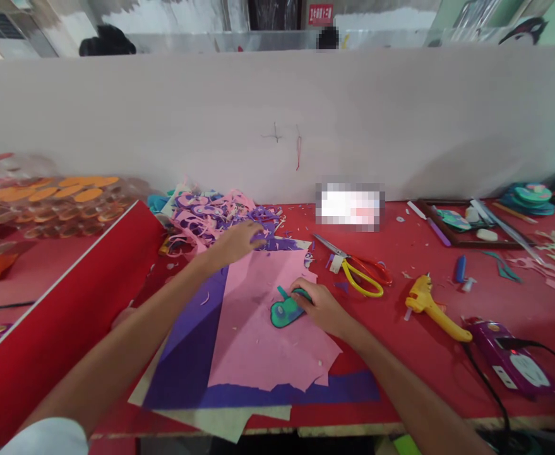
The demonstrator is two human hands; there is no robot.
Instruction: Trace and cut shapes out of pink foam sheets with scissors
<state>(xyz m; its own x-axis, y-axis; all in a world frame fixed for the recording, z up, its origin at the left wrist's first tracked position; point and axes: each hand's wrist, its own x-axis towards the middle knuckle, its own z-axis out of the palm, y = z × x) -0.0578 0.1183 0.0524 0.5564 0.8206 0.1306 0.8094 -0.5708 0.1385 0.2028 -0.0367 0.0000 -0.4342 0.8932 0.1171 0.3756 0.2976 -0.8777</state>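
My right hand (323,304) has its fingers closed on a green felt cutout (284,311) with a rounded, lobed outline and a small blue-grey round on it. The cutout is over a jagged-edged pink felt sheet (262,344). Farther back, my left hand (243,241) hovers by the sheet's far edge, close to a heap of pink and purple felt scraps (211,212). Its fingers are bent and apart, with nothing visible in them. Under the pink sheet lies purple felt (180,373). Scissors (353,265) with yellow and red handles rest to the right.
A yellow glue gun (435,309) and a purple box (514,360) with a black cord sit on the right. Behind them is a dark tray (476,237) of small items. A red board (78,303) leans at left, beside stacked orange-topped discs (64,196).
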